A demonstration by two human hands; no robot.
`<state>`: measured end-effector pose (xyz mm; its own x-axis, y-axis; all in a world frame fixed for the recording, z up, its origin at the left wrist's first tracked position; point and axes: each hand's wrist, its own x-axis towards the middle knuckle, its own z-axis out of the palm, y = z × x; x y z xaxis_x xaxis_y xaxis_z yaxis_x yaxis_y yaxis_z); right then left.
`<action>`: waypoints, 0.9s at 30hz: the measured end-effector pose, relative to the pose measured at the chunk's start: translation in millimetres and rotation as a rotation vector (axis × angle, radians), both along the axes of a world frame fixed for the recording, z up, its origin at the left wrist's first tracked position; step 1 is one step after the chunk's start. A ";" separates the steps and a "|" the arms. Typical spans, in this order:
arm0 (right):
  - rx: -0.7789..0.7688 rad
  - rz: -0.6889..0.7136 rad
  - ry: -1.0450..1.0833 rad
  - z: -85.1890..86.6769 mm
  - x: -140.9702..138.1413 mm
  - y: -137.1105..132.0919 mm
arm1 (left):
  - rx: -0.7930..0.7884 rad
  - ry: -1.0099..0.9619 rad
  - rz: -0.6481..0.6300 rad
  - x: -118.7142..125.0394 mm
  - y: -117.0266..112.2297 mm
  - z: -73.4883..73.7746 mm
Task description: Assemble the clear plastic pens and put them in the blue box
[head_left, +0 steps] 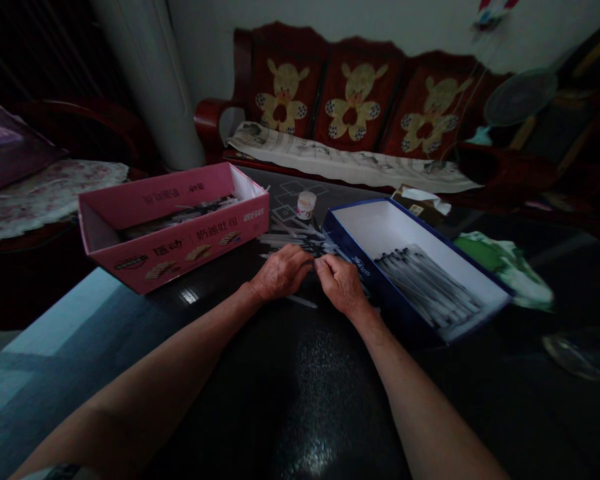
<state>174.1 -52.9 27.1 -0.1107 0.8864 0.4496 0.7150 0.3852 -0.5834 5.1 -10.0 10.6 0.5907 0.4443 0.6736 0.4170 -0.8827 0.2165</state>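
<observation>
My left hand (283, 272) and my right hand (341, 285) meet over the dark table, thumbs and fingers pinched and nearly touching. Whatever sits between the fingertips is too small and dim to make out. Just beyond them lies a loose pile of slim, pale, pen-like sticks (286, 230), partly hidden by the hands. One single stick (301, 301) rests nearer, below the left hand. To the right, a blue box (350, 230) holds a neat row of dark-tipped, clear pen-like sticks (425, 283). On the left, a pink box (180, 250) contains more loose pale pieces (200, 212).
A small white tub (306, 204) stands behind the pile. Right of the blue box lies a green and white plastic bag (505, 267), with a tissue box (423, 202) behind. Across the table is a wooden sofa (215, 123) with bear-patterned backs.
</observation>
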 end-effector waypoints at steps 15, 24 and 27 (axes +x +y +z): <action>-0.420 -0.150 0.585 -3.6 -7.5 5.7 | 0.072 -0.077 0.082 0.9 -2.3 6.8; -0.593 0.049 0.865 4.6 -13.7 0.5 | -0.567 -0.633 0.296 0.0 2.6 4.0; -0.668 0.234 0.709 7.5 -22.2 -8.6 | -0.898 -0.857 0.125 1.8 5.8 7.7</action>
<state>151.8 -61.4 34.6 -0.2140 0.9714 -0.1033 0.0663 -0.0910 -0.9936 6.9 -4.2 18.2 0.0320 0.9677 0.2500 -0.0861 -0.2466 0.9653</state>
